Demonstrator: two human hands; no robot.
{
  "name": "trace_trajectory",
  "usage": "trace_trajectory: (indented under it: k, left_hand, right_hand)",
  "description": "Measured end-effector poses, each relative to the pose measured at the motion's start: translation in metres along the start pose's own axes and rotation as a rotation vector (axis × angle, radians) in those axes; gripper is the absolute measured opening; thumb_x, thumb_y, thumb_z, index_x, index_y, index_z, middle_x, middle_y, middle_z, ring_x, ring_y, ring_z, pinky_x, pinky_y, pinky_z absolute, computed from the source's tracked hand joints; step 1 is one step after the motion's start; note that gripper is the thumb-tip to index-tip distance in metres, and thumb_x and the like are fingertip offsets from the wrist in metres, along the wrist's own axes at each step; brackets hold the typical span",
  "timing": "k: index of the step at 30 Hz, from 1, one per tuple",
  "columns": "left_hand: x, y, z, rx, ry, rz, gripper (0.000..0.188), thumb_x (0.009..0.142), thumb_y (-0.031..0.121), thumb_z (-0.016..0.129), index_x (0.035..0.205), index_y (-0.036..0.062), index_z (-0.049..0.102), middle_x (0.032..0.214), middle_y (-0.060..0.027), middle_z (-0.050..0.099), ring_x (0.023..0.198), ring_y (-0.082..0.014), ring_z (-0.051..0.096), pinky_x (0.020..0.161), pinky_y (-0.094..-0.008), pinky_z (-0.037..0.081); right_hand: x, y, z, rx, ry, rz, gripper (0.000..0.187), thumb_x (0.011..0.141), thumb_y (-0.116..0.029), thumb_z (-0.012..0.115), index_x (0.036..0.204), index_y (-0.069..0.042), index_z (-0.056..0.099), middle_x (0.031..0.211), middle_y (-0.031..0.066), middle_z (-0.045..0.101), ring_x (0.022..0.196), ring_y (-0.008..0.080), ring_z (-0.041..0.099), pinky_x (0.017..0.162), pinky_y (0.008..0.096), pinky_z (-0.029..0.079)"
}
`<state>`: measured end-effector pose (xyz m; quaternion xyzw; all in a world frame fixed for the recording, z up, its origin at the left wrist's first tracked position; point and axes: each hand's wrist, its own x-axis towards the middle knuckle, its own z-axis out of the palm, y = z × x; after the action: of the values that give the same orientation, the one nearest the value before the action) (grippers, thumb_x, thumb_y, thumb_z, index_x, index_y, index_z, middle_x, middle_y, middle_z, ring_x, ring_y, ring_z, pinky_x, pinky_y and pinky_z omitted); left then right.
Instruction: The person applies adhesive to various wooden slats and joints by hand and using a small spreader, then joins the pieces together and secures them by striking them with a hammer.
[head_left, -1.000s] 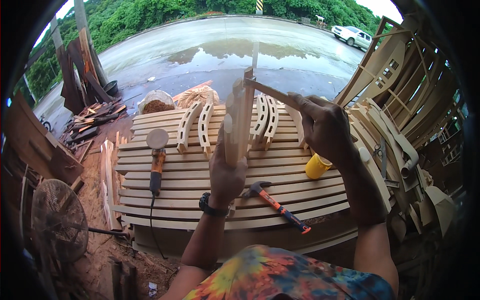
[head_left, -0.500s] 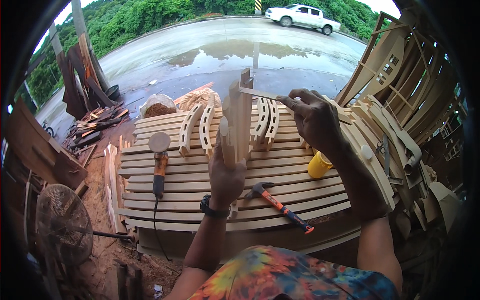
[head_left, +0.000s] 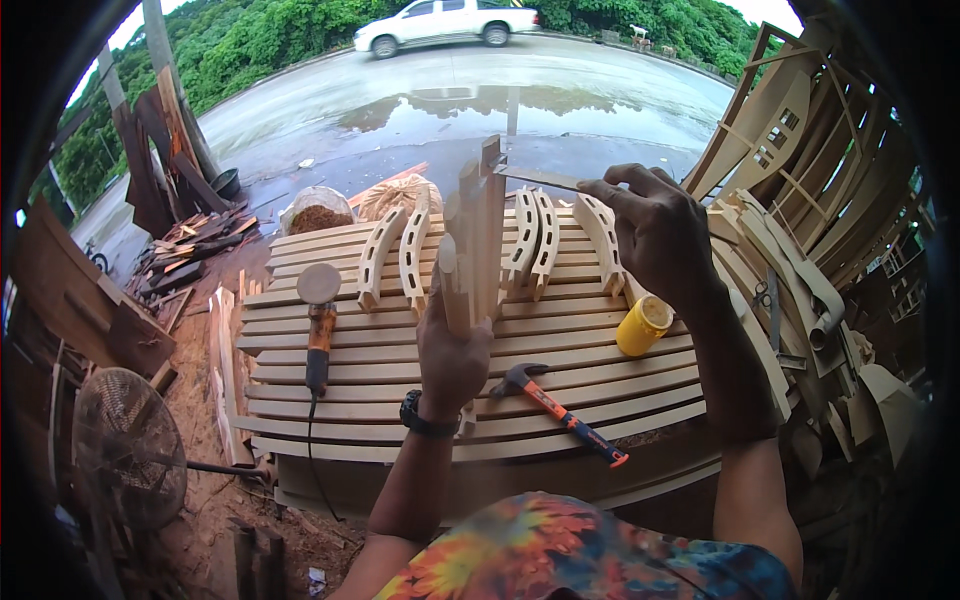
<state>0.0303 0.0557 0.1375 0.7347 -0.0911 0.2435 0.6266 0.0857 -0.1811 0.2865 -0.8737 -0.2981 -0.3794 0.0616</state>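
Observation:
My left hand [head_left: 455, 358], a watch on its wrist, is closed round the lower part of an upright bundle of pale wooden pieces [head_left: 484, 240] in the middle. Some pieces have rounded ends facing me. In my right hand [head_left: 655, 235] is a thin flat strip [head_left: 540, 178], pinched in the fingers; its far tip meets the tallest piece near the top. I cannot make out the strip's material. A yellow jar [head_left: 643, 326] stands below my right hand. A claw hammer [head_left: 560, 412] with an orange and black handle lies nearer to me, between my forearms.
Curved slotted wooden rails [head_left: 381, 260] rest on the slatted bench [head_left: 600, 375]. An orange corded power tool [head_left: 319, 340] lies at left, a fan [head_left: 128, 447] beyond it. Wooden parts [head_left: 800, 250] crowd the right side. Past the bench runs a wet road with a white pickup [head_left: 450, 25].
My right hand has moved slightly right with the strip, whose tip has shifted right on the wood. My left hand holds its place. The pickup has driven left along the road.

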Motion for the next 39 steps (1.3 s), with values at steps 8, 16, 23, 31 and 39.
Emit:
trace_trajectory:
  k: [8, 16, 23, 31, 39]
  left_hand:
    - [0.001, 0.005, 0.004, -0.052, -0.004, -0.019, 0.071, 0.082, -0.007, 0.059, 0.151, -0.0004, 0.042, 0.114, -0.0192, 0.069, 0.099, -0.0251, 0.07, 0.085, -0.0361, 0.057]
    - [0.0, 0.003, -0.001, 0.021, 0.019, 0.019, 0.064, 0.081, -0.005, 0.059, 0.144, -0.001, 0.047, 0.112, -0.0185, 0.07, 0.095, -0.0249, 0.07, 0.083, -0.0373, 0.057]
    - [0.001, 0.003, 0.0, 0.03, 0.017, 0.024, 0.053, 0.081, -0.003, 0.06, 0.134, -0.0013, 0.054, 0.107, -0.0186, 0.071, 0.095, -0.0291, 0.07, 0.085, -0.0405, 0.056]
    - [0.0, 0.003, 0.0, 0.055, 0.102, 0.09, 0.031, 0.083, 0.002, 0.063, 0.114, -0.0055, 0.061, 0.098, -0.0158, 0.069, 0.087, -0.0266, 0.07, 0.082, -0.0392, 0.056]
    - [0.0, 0.004, 0.002, -0.05, 0.003, -0.029, 0.056, 0.082, -0.003, 0.059, 0.138, -0.0008, 0.052, 0.106, -0.0173, 0.071, 0.095, -0.0268, 0.07, 0.086, -0.038, 0.056]
  right_hand:
    - [-0.036, -0.023, 0.004, 0.947, -0.195, 0.411, 0.038, 0.095, 0.005, 0.057, 0.125, -0.009, 0.075, 0.115, 0.0107, 0.073, 0.107, 0.019, 0.069, 0.095, 0.031, 0.055]
    - [-0.058, -0.049, 0.042, 1.045, -0.163, 0.466, 0.037, 0.094, 0.006, 0.06, 0.128, -0.005, 0.072, 0.118, 0.0104, 0.071, 0.108, 0.018, 0.067, 0.09, 0.0317, 0.055]
    - [-0.06, -0.049, 0.046, 0.81, -0.013, 0.201, 0.044, 0.084, 0.009, 0.061, 0.124, -0.006, 0.074, 0.108, 0.0129, 0.071, 0.086, 0.0247, 0.071, 0.083, 0.0325, 0.057]
    - [-0.029, -0.035, -0.012, 0.258, -0.028, -0.082, 0.039, 0.08, 0.008, 0.066, 0.114, -0.008, 0.077, 0.106, 0.0085, 0.072, 0.098, 0.0269, 0.068, 0.081, 0.0395, 0.059]
    - [-0.026, -0.028, -0.016, 0.319, -0.056, 0.036, 0.04, 0.086, 0.006, 0.059, 0.122, -0.004, 0.072, 0.1, 0.0166, 0.073, 0.08, 0.0335, 0.073, 0.074, 0.0434, 0.059]
